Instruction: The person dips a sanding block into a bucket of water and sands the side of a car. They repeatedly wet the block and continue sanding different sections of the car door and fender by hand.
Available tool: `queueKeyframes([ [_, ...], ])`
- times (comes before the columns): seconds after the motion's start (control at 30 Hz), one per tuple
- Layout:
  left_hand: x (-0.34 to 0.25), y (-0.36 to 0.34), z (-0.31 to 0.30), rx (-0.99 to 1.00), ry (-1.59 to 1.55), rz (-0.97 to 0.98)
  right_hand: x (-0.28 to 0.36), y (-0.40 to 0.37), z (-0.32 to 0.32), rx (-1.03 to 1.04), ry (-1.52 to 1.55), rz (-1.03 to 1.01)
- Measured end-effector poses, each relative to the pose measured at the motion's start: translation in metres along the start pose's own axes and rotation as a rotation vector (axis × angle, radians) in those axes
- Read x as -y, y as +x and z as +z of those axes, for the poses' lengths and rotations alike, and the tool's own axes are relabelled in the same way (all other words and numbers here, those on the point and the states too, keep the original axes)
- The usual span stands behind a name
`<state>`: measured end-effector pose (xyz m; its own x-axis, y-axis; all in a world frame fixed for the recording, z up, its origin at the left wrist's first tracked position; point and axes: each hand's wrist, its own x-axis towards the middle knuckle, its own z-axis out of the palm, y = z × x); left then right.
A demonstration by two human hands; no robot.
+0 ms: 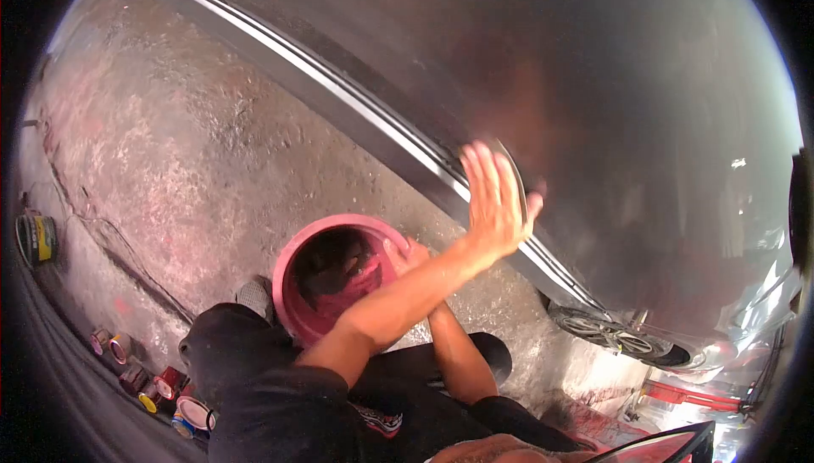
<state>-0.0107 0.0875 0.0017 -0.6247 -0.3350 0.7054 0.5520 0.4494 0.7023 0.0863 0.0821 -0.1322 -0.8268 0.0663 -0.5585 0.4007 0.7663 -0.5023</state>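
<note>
My left hand (496, 196) reaches across to the lower side of a dark grey car (627, 107), just above its bright sill strip (339, 90). Its fingers lie straight together with the thumb apart, and between them shows the curved edge of a thin dark sheet (515, 179). Below the left forearm, my right hand (407, 258) grips the rim of a pink-red bucket (292, 251). The bucket tilts toward me, its inside dark with reddish stains. Part of the right hand is hidden behind the rim and forearm.
Wet-looking concrete floor (170, 141) spreads left of the car. Several small paint cans (170, 382) stand at lower left, and a black-and-yellow container (38, 238) lies farther up. A car wheel (610, 336) is at lower right, near a red bar (691, 395).
</note>
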Motion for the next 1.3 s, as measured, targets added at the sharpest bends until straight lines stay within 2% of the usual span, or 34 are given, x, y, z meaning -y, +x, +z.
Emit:
queueKeyframes([
  [0.03, 0.001, -0.008, -0.003, 0.032, 0.052, 0.028, 0.005, -0.005, 0.001, -0.106, -0.056, -0.039],
  [0.07, 0.007, -0.009, -0.009, 0.066, 0.105, 0.058, -0.009, 0.001, 0.009, -0.116, -0.053, -0.049],
  [0.1, 0.012, 0.018, -0.029, 0.101, 0.126, 0.011, -0.039, 0.013, 0.027, -0.232, 0.023, -0.315],
  [0.13, 0.021, 0.056, -0.042, -0.002, 0.119, -0.099, -0.056, 0.019, 0.041, -0.348, 0.105, -0.572],
  [0.17, 0.022, 0.070, -0.046, 0.013, 0.121, -0.097, -0.016, -0.005, 0.004, -0.182, 0.120, -0.529],
  [0.2, 0.021, 0.077, -0.052, 0.022, 0.129, -0.142, -0.020, -0.001, 0.006, -0.103, -0.070, -0.352],
  [0.27, 0.019, 0.099, -0.059, -0.029, 0.144, -0.213, -0.043, 0.005, 0.021, -0.289, 0.273, -0.645],
  [0.33, 0.004, 0.024, -0.031, 0.099, 0.093, -0.092, 0.012, -0.002, -0.006, -0.088, 0.041, -0.137],
  [0.37, 0.004, 0.024, -0.034, 0.122, 0.126, -0.091, 0.048, -0.014, -0.030, 0.081, 0.042, 0.031],
  [0.4, 0.006, 0.027, -0.036, 0.139, 0.158, -0.087, 0.044, -0.009, -0.032, 0.073, 0.043, 0.027],
  [0.47, 0.011, 0.113, -0.066, -0.010, 0.109, -0.227, 0.016, -0.001, -0.020, 0.009, 0.032, -0.250],
  [0.5, 0.010, 0.102, -0.066, 0.003, 0.113, -0.242, 0.001, -0.006, -0.010, -0.014, 0.027, -0.380],
  [0.53, 0.008, 0.087, -0.064, 0.039, 0.108, -0.212, -0.009, -0.013, 0.003, -0.006, 0.029, -0.370],
  [0.6, 0.009, 0.066, -0.045, 0.043, 0.087, -0.095, -0.004, 0.003, 0.009, -0.188, -0.055, -0.271],
  [0.63, 0.006, 0.016, -0.029, 0.146, 0.091, -0.015, 0.013, 0.003, -0.001, -0.108, -0.075, -0.069],
  [0.67, 0.008, -0.005, -0.025, 0.169, 0.120, 0.046, -0.001, 0.013, 0.007, -0.115, -0.073, -0.071],
  [0.73, 0.013, 0.060, -0.050, 0.084, 0.073, -0.059, -0.049, 0.036, 0.037, -0.220, -0.148, -0.249],
  [0.77, 0.013, 0.107, -0.066, 0.007, 0.130, -0.135, -0.023, 0.014, 0.022, -0.380, 0.083, -0.572],
  [0.8, 0.012, 0.111, -0.065, 0.013, 0.131, -0.148, 0.001, -0.003, -0.007, -0.022, -0.065, -0.288],
  [0.87, 0.011, 0.122, -0.067, -0.039, 0.151, -0.209, -0.014, -0.006, 0.001, -0.297, 0.110, -0.597],
  [0.93, 0.005, 0.055, -0.052, 0.096, 0.112, -0.079, 0.003, -0.002, 0.005, -0.213, -0.082, -0.313],
  [0.97, -0.005, 0.051, -0.057, 0.126, 0.117, -0.036, 0.012, 0.000, 0.006, -0.316, -0.197, -0.230],
  [1.0, 0.001, 0.057, -0.055, 0.121, 0.118, -0.026, 0.016, 0.003, -0.001, -0.323, -0.193, -0.238],
  [1.1, 0.022, 0.123, -0.069, -0.041, 0.132, -0.214, 0.033, -0.013, -0.028, 0.181, -0.241, -0.105],
  [1.13, 0.019, 0.130, -0.067, -0.091, 0.112, -0.249, 0.009, -0.012, -0.010, 0.194, -0.244, -0.101],
  [1.2, 0.021, 0.096, -0.059, -0.013, 0.151, -0.139, -0.043, 0.019, 0.024, -0.363, -0.193, -0.580],
  [1.23, 0.020, 0.066, -0.053, 0.054, 0.141, -0.078, -0.016, -0.001, 0.004, -0.200, -0.011, -0.390],
  [1.27, 0.026, 0.037, -0.042, 0.102, 0.189, -0.017, -0.016, 0.003, 0.005, -0.201, -0.011, -0.403],
  [1.3, 0.025, 0.051, -0.052, 0.102, 0.193, -0.043, -0.020, 0.008, 0.008, -0.270, 0.010, -0.543],
])
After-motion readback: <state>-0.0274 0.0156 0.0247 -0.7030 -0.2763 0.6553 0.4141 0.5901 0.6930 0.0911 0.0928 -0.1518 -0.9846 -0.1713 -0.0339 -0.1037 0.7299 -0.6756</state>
